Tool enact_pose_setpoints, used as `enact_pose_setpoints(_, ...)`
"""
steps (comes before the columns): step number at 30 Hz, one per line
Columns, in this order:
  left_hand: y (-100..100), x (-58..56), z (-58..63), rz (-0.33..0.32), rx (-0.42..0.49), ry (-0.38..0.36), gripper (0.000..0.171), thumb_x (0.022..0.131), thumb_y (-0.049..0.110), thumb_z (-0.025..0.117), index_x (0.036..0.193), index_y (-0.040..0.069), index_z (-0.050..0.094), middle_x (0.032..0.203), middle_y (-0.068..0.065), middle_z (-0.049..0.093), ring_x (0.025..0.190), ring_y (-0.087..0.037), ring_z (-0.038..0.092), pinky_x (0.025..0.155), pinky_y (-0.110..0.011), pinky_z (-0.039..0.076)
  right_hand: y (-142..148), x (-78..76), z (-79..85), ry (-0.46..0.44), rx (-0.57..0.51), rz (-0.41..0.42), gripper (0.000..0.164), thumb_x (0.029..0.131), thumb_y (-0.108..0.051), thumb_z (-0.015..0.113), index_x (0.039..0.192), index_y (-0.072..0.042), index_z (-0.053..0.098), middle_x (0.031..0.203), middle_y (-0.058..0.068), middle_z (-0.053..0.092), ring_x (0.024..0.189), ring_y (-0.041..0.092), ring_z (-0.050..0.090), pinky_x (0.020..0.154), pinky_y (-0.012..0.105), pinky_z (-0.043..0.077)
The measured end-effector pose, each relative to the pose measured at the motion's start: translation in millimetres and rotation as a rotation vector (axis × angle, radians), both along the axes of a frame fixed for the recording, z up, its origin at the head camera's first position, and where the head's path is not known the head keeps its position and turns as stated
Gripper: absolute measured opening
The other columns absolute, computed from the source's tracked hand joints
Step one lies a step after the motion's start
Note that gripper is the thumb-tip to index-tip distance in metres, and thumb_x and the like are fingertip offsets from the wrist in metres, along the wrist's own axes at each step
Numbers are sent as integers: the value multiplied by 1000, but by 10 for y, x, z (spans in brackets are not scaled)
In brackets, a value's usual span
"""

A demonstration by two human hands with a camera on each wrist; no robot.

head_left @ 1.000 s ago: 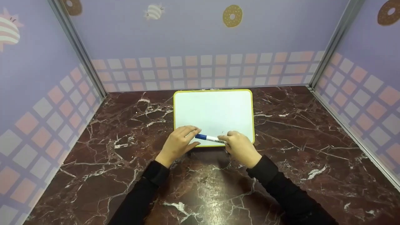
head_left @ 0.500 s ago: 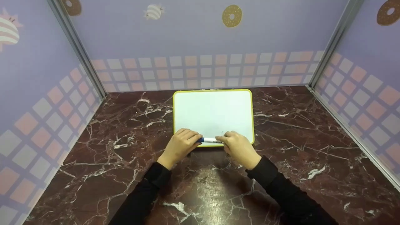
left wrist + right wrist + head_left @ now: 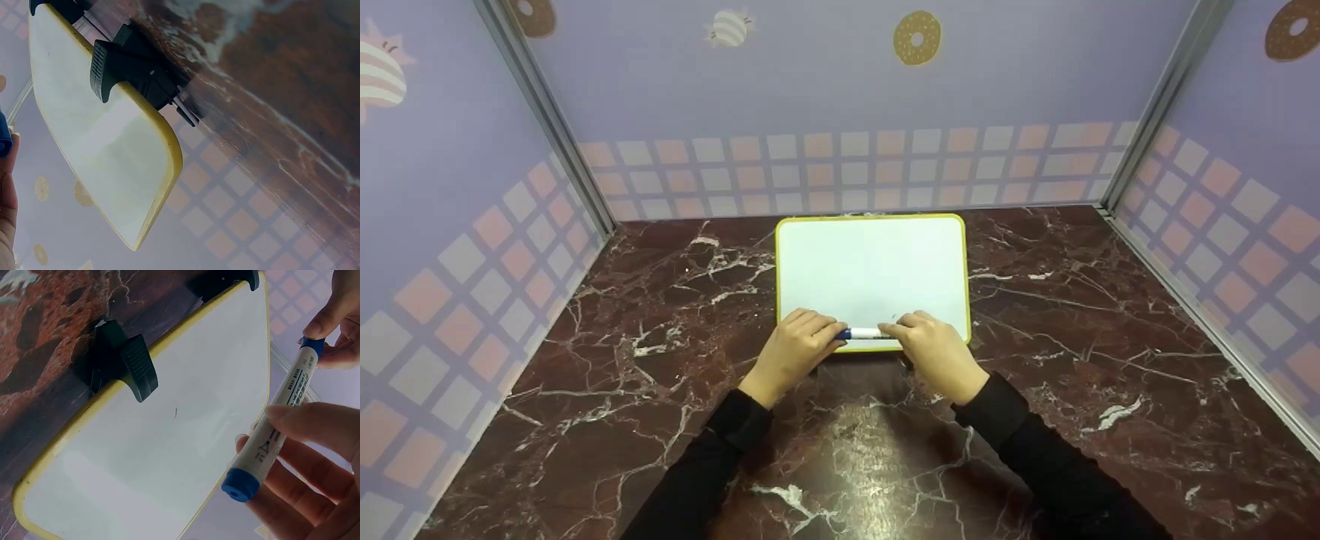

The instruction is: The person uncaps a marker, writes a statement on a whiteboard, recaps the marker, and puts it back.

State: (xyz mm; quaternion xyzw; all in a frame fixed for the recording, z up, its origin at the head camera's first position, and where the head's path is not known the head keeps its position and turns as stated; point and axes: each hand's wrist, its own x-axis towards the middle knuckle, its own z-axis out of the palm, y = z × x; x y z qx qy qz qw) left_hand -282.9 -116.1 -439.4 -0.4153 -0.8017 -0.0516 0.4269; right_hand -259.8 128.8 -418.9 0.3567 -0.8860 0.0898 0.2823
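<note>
**Yellow-framed rectangular whiteboard point(image 3: 870, 270) behind white cylindrical plastic marker point(image 3: 297, 376)**

Whiteboard: probably stiff, light; take by frame. Left hand point(image 3: 799, 345) pinches marker's blue cap point(image 3: 313, 345); right hand point(image 3: 934, 349) grips white barrel point(image 3: 256, 458), thumb on top. Marker: likely light, rigid, slick; hold mid-barrel. Dark print, blue end plug point(image 3: 241, 485).

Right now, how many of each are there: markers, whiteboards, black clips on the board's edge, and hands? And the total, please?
Marker: 1
Whiteboard: 1
Black clips: 2
Left hand and right hand: 2
Total: 6
</note>
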Motion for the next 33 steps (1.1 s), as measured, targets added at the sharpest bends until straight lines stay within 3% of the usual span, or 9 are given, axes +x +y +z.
enact_pose_setpoints(24, -40, -20, 44, -12, 50, 5, 23, 79, 19, 82, 98, 7, 76, 89, -2, 74, 80, -15, 68, 76, -28, 57, 42, -45, 27, 54, -30, -37, 28, 82, 4, 74, 105, -10, 77, 85, 5, 71, 77, 21, 66, 62, 30, 59)
enact_pose_setpoints(33, -185, -64, 155, -5, 88, -12, 22, 80, 18, 81, 97, 6, 76, 90, -2, 74, 80, -17, 67, 78, -30, 57, 97, -91, 46, 27, -95, -49, 25, 83, 3, 73, 104, -9, 78, 82, 7, 70, 75, 24, 64, 63, 33, 59)
